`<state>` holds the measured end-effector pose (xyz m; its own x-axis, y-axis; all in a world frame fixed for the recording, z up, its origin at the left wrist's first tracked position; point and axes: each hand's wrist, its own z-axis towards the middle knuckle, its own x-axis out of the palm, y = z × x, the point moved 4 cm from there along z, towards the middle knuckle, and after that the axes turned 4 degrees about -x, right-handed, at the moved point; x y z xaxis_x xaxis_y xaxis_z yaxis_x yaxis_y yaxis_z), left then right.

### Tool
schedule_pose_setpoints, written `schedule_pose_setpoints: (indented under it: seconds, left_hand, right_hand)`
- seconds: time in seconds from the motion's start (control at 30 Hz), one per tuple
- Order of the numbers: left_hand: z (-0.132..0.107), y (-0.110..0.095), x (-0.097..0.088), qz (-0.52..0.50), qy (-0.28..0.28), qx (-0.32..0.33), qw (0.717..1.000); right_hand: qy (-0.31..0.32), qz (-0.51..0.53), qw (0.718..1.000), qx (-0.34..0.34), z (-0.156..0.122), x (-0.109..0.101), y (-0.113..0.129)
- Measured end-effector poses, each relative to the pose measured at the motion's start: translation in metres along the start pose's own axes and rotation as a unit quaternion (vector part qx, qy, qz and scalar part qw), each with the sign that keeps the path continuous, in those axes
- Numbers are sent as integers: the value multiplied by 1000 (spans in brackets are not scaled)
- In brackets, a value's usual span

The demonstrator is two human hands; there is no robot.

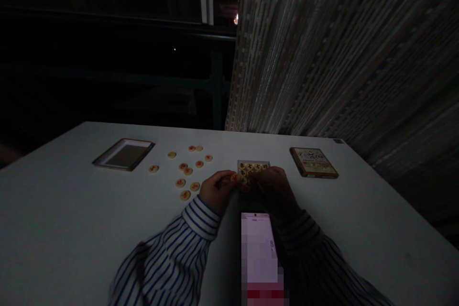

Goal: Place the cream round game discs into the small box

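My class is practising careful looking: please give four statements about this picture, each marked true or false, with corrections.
1. The left bare hand holds a round, pale, red-marked piece. True.
2. The shallow, brown-edged rectangular tray lies right of that hand. False: it lies left of it.
3. The black-edged rectangular phone has a lit screen. True.
4. The left cloth sleeve is plain red. False: it is white with blue stripes.

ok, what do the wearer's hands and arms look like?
Left hand and right hand: no gloves visible. Left sleeve: long, whitish with dark blue stripes, banded cuff. Right sleeve: also striped, but deep in shadow.
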<state>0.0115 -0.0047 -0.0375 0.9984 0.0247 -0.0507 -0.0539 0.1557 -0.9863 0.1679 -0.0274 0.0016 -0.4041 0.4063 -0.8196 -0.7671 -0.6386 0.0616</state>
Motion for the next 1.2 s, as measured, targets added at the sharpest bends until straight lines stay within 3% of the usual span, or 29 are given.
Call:
schedule_pose_setpoints:
  seconds: [0.17,0.3,0.5,0.67,0.97,1.2]
  left_hand:
    - [0,-2,0,-4,13,4,1000]
    - [-3,-6,3,34,34,34,998]
    - [-6,-7,4,69,44,75,994]
    - [-6,-7,4,95,53,82,991]
    - [-3,-5,2,38,40,35,998]
    - [0,1,-2,24,35,-21,999]
  right_hand:
    - [-13,10,1000,-2,0,1,-1]
    - [-42,102,994,19,1,1,0]
    - [-60,333,932,126,3,2,-1]
    - [-50,395,904,158,1,8,-4]
    - [-61,355,923,135,1,6,-5]
    - [-49,346,934,74,3,5,-2]
